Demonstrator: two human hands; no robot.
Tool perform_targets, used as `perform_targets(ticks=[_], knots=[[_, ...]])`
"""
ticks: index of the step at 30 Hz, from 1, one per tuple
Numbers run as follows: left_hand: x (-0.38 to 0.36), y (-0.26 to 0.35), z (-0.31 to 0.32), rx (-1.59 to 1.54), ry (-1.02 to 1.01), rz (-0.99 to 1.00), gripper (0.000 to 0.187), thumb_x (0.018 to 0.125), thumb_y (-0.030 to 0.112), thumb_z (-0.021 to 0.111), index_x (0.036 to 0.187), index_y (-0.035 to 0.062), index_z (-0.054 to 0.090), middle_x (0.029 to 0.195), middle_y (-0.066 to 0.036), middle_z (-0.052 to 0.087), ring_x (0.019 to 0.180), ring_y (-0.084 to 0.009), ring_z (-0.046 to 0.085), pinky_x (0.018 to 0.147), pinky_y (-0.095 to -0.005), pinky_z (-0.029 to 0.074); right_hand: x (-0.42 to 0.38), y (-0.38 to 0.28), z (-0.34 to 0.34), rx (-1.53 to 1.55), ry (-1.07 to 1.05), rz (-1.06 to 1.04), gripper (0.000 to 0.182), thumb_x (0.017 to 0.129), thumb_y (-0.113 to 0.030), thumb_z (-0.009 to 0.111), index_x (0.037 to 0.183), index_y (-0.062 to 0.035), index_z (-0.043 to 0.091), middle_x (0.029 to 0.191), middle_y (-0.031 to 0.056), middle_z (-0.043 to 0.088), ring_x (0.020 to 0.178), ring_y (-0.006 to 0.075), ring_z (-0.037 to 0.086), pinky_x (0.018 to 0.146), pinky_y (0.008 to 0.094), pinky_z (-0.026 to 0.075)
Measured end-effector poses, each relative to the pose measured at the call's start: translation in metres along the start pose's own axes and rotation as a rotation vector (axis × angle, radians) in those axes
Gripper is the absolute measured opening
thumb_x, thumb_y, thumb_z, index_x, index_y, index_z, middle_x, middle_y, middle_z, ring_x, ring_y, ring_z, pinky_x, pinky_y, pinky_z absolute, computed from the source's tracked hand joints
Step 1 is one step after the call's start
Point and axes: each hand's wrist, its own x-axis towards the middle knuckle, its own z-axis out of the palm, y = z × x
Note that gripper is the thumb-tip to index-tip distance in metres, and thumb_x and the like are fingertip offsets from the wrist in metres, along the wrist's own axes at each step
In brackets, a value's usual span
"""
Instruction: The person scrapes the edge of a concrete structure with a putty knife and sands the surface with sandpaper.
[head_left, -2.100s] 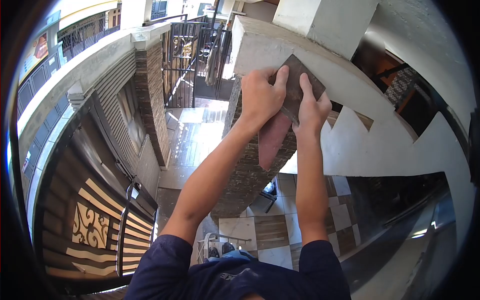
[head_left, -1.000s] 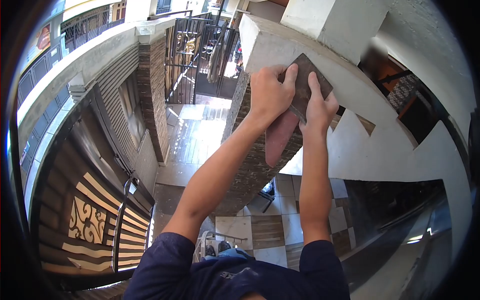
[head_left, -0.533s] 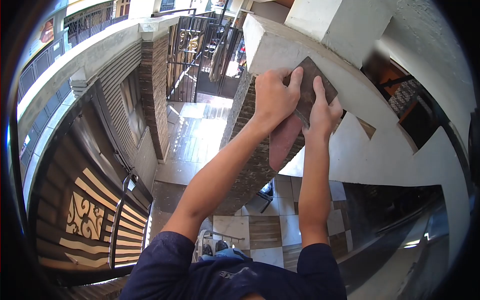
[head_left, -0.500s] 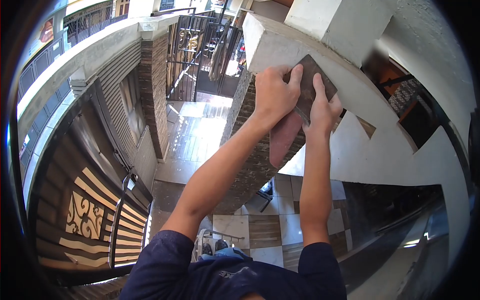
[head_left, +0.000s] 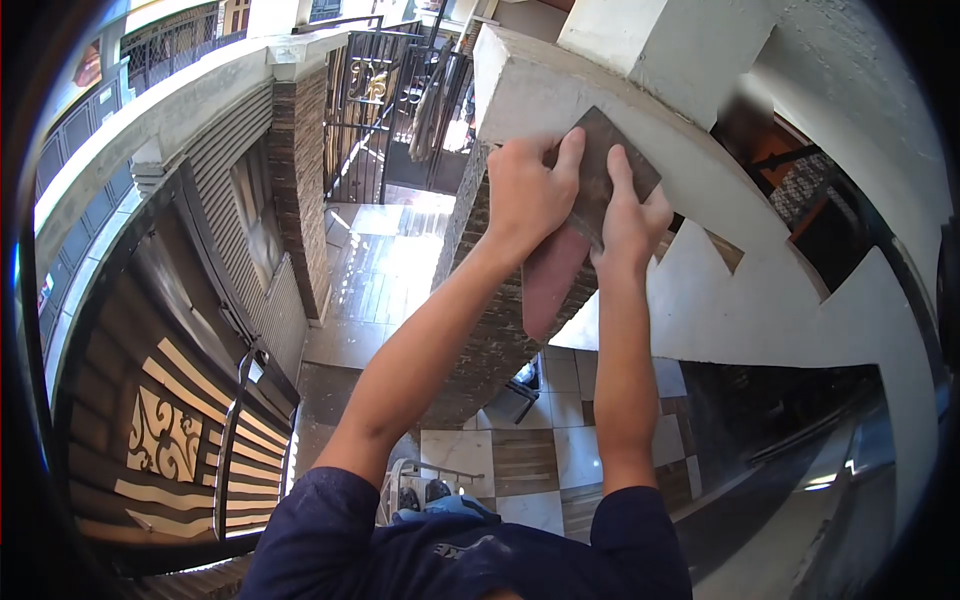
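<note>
A sheet of sandpaper, dark grey-brown on its upper part (head_left: 603, 150) with a reddish flap (head_left: 553, 285) hanging below, lies against the side of a pale concrete ledge (head_left: 540, 100). My left hand (head_left: 533, 190) grips its left edge, with thumb and fingers pressed together. On the sheet's right side, my right hand (head_left: 632, 222) has its thumb on the face and its fingers round the far edge. Both arms are stretched up and forward.
Under the ledge stands a stone-clad pillar (head_left: 480, 350). A metal ladder top (head_left: 435, 470) is at my feet, above a tiled floor (head_left: 525, 465). A dark gate (head_left: 165, 430) is at the left, and a white cut-out wall (head_left: 780, 310) at the right.
The view has shifted slightly, so the ledge, both hands and the sheet appear a little further left. Both hands keep their hold on the sheet.
</note>
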Motion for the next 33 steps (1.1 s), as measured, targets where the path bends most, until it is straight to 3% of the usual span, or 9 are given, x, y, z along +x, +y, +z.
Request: perform_targets(ticks=[4, 6, 10, 12, 25, 30, 33], knots=[[0.002, -0.002, -0.001, 0.013, -0.009, -0.033, 0.035, 0.093, 0.029, 0.065, 0.089, -0.0045, 0.073, 0.064, -0.017, 0.068, 0.057, -0.0136, 0.064, 0.057, -0.0328, 0.049, -0.003, -0.009, 0.000, -0.039, -0.005, 0.049, 0.047, 0.090, -0.011, 0.071, 0.130, 0.0065, 0.053, 0.120, 0.0157, 0.064, 0.104, 0.0224, 0.064, 0.088, 0.0344, 0.053], [0.005, 0.003, 0.000, -0.055, 0.006, -0.019, 0.035, 0.091, 0.026, 0.064, 0.078, -0.0057, 0.070, 0.062, -0.024, 0.062, 0.056, -0.0379, 0.064, 0.058, -0.0426, 0.047, 0.000, -0.009, 0.000, 0.019, -0.054, 0.032, 0.047, 0.090, -0.011, 0.071, 0.129, 0.0070, 0.052, 0.119, 0.0161, 0.064, 0.102, 0.0218, 0.065, 0.086, 0.0343, 0.054], [0.004, 0.001, -0.001, -0.098, 0.041, 0.013, 0.035, 0.091, 0.026, 0.064, 0.077, -0.0056, 0.070, 0.062, -0.024, 0.062, 0.056, -0.0375, 0.064, 0.058, -0.0425, 0.047, -0.001, 0.004, 0.002, -0.019, 0.023, -0.057, 0.043, 0.090, -0.010, 0.071, 0.126, 0.0066, 0.054, 0.118, 0.0154, 0.064, 0.100, 0.0211, 0.065, 0.083, 0.0336, 0.055], [0.014, 0.004, -0.005, 0.000, -0.055, -0.010, 0.035, 0.091, 0.026, 0.064, 0.078, -0.0055, 0.070, 0.061, -0.024, 0.062, 0.056, -0.0372, 0.064, 0.058, -0.0423, 0.047, 0.005, -0.003, 0.005, 0.035, -0.032, 0.061, 0.042, 0.090, -0.010, 0.070, 0.126, 0.0064, 0.055, 0.118, 0.0154, 0.064, 0.101, 0.0206, 0.065, 0.085, 0.0332, 0.055], [0.004, 0.004, -0.002, -0.051, -0.001, -0.001, 0.036, 0.092, 0.025, 0.063, 0.075, -0.0055, 0.069, 0.062, -0.025, 0.061, 0.057, -0.0391, 0.063, 0.058, -0.0442, 0.047, -0.003, 0.003, 0.000, 0.015, 0.006, 0.031, 0.043, 0.090, -0.009, 0.070, 0.127, 0.0065, 0.055, 0.118, 0.0150, 0.065, 0.102, 0.0205, 0.065, 0.083, 0.0341, 0.055], [0.019, 0.012, 0.000, -0.036, 0.038, 0.063, 0.036, 0.091, 0.025, 0.063, 0.073, -0.0053, 0.068, 0.062, -0.026, 0.060, 0.058, -0.0407, 0.063, 0.058, -0.0451, 0.047, -0.002, -0.023, 0.013, 0.027, 0.014, 0.110, 0.037, 0.090, -0.011, 0.071, 0.122, 0.0065, 0.060, 0.117, 0.0142, 0.066, 0.102, 0.0201, 0.065, 0.082, 0.0345, 0.056], [0.006, 0.003, -0.006, -0.020, 0.026, 0.070, 0.035, 0.091, 0.025, 0.064, 0.073, -0.0055, 0.068, 0.062, -0.025, 0.060, 0.058, -0.0410, 0.063, 0.058, -0.0449, 0.047, -0.007, 0.000, 0.008, 0.068, 0.023, 0.047, 0.035, 0.090, -0.011, 0.071, 0.120, 0.0063, 0.061, 0.117, 0.0144, 0.066, 0.102, 0.0202, 0.065, 0.083, 0.0342, 0.056]])
